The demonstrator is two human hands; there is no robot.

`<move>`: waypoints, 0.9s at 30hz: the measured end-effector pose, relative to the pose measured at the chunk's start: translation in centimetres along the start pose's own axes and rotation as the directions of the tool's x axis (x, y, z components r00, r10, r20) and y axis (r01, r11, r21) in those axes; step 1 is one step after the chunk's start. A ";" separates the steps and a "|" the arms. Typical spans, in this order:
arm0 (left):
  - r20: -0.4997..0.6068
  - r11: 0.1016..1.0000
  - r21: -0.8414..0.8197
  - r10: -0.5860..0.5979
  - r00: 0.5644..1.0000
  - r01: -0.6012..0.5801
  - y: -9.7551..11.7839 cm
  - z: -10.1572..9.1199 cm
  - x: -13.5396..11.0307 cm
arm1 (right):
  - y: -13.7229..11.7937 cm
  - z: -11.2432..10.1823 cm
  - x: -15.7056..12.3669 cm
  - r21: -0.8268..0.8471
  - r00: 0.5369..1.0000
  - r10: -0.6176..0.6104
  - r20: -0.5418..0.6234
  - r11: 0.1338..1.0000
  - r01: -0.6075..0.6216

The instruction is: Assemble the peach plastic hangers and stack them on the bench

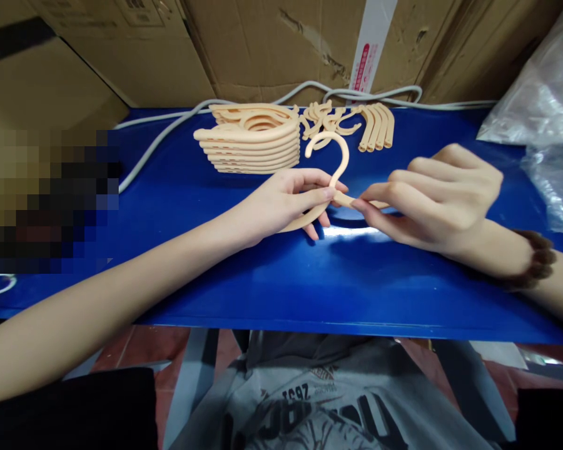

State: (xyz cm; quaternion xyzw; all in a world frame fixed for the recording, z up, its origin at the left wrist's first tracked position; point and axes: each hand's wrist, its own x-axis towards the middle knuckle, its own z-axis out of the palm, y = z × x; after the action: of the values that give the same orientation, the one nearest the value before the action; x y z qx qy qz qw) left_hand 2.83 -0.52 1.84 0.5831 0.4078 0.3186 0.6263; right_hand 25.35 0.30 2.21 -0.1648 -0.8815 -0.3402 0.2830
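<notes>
A cream plastic clothes hanger (343,156) is held between my two hands, above the blue table. Its hook stands up and curls to the left. My left hand (281,203) pinches it with thumb and fingers at the base of the hook, and one arm of the hanger shows below that palm. With thumb and index finger, my right hand (436,194) grips the other arm, a slim piece running right from the hook's base; its far end is partly hidden by the fingers. Just behind my left hand lies a neat stack of cream hangers (253,150).
Loose cream hooks (326,117) and several short curved arm pieces (378,128) lie at the back of the blue table (272,281). White cables (154,147) run along the cardboard boxes (272,50). Clear plastic bags (535,94) are at the right.
</notes>
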 end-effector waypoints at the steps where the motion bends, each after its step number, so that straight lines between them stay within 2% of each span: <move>1: -0.020 1.000 0.005 0.004 1.000 -0.004 -0.1 -0.1 0.1 | -0.2 -0.1 0.0 0.019 0.999 0.000 0.036 1.000 0.000; 3: -0.033 1.000 0.020 0.002 0.999 -0.001 -0.2 -0.4 0.2 | -0.4 -0.1 -0.1 0.042 0.989 0.025 0.143 0.999 -0.031; 5: -0.020 1.000 0.030 -0.005 1.000 0.005 -0.2 -0.5 0.3 | -0.6 0.2 -0.2 0.048 0.981 0.056 0.186 0.997 -0.066; 10: 0.010 0.999 0.043 -0.007 1.000 0.007 -0.2 -0.5 0.3 | -0.3 0.4 -0.3 0.114 0.991 0.093 0.092 0.988 -0.103; 12: 0.024 0.999 0.046 -0.003 1.000 0.002 -0.3 -0.5 0.3 | -0.3 0.3 -0.2 0.129 0.978 0.121 0.169 0.981 -0.144; 14: 0.041 0.998 0.056 0.006 0.999 -0.009 -0.3 -0.5 0.2 | -0.4 0.1 -0.1 0.139 0.943 0.159 0.291 0.969 -0.206; 16: 0.053 0.997 0.073 0.020 0.998 -0.023 -0.4 -0.5 0.2 | -0.5 -0.1 0.1 0.146 0.913 0.186 0.364 0.956 -0.253; 27: 0.165 0.978 0.185 0.062 0.984 -0.093 -0.3 -0.8 0.2 | -0.2 0.6 -0.3 0.191 0.943 0.127 0.309 0.962 -0.193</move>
State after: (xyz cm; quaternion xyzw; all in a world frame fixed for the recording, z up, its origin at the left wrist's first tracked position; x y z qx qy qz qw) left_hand 2.24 0.01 1.56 0.6797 0.3625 0.2547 0.5845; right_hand 25.20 0.56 1.53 -0.2528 -0.9292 -0.1887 0.1924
